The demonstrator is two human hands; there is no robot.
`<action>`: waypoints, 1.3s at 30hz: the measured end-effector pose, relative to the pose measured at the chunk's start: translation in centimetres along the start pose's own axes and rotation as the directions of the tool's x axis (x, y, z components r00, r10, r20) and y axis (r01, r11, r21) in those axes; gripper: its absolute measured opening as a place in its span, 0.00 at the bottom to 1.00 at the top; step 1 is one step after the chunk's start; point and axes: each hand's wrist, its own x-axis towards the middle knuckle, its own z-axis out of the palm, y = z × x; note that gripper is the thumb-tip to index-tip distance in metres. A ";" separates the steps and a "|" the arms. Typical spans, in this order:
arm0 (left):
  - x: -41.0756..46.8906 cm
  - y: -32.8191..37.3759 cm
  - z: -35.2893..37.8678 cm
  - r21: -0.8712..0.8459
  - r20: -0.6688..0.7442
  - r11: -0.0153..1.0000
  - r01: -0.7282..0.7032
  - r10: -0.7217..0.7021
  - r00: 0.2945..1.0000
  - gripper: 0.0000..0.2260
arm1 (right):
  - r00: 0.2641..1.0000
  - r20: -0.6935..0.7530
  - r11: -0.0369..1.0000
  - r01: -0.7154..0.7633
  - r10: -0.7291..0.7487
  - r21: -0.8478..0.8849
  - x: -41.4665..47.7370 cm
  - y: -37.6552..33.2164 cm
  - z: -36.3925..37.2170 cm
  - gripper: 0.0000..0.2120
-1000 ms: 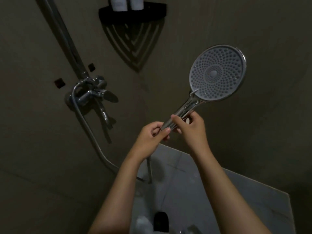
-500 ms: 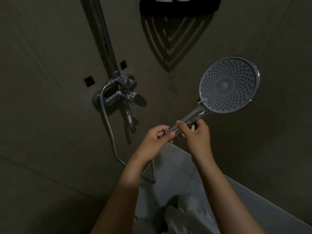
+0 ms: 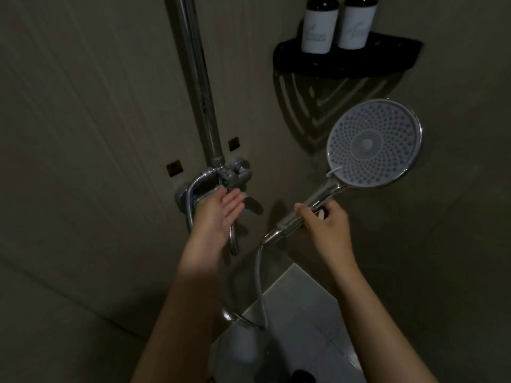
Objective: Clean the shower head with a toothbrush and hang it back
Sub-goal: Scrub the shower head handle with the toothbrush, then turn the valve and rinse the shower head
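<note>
My left hand [image 3: 221, 210] is flat and empty at the mixer valve [image 3: 238, 170] - the shower head [image 3: 373, 142] lies at its 3 o'clock, handle gripped in my right hand [image 3: 326, 225], long axis pointing to 1 o'clock.

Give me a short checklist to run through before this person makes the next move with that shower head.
1. Grip: the right hand is curled round the handle of the shower head. Ok.
2. Free hand: the left hand is open and holds nothing, by the mixer valve. Ok.
3. Nozzle face turned toward the person for brushing. Ok.
4. Hose hangs loose from the handle, with no kink showing. Ok.
5. Toothbrush ready: something pale shows under the right fingers, too small to name. Cannot tell.
6. Holder for hanging it back: none shows on the visible part of the rail. Cannot tell.
</note>
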 end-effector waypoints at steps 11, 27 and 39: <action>3.0 0.1 1.2 -0.647 0.346 0.698 0.307 -0.091 0.934 0.14 | 0.993 0.116 0.999 -0.004 0.000 0.035 2.9 -0.7 0.4 0.05; 3.1 1.4 3.8 -0.097 0.013 0.988 0.121 -0.120 0.993 0.13 | 0.986 0.166 0.996 -0.034 0.020 0.082 4.0 0.0 1.6 0.06; 2.8 1.9 3.6 -0.089 0.010 0.982 0.164 -0.164 0.986 0.11 | 0.982 0.187 0.997 0.005 -0.018 0.071 4.8 0.2 3.2 0.03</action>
